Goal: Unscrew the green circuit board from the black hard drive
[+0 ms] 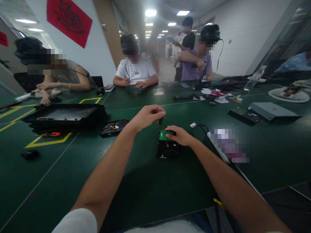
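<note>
A black hard drive [167,149] with a green circuit board [164,135] at its far end lies on the green table in front of me. My right hand [179,135] is on that far end, its fingers curled over the board and the drive's edge. Just above and beyond the drive, my left hand [152,116] is raised off the table with fingers pinched together. Something small and dark shows under its fingertips, too unclear to name. To the left lies another drive [114,127], its dark casing dotted with several screw spots.
A large black tray [65,113] stands on the left, with a mouse [29,154] nearer me. Right of my hands are a cable [201,125] and a phone-like object [225,145], partly blurred. Farther right sit a grey metal box [274,111] and a bottle [254,79]. Several people work across the table.
</note>
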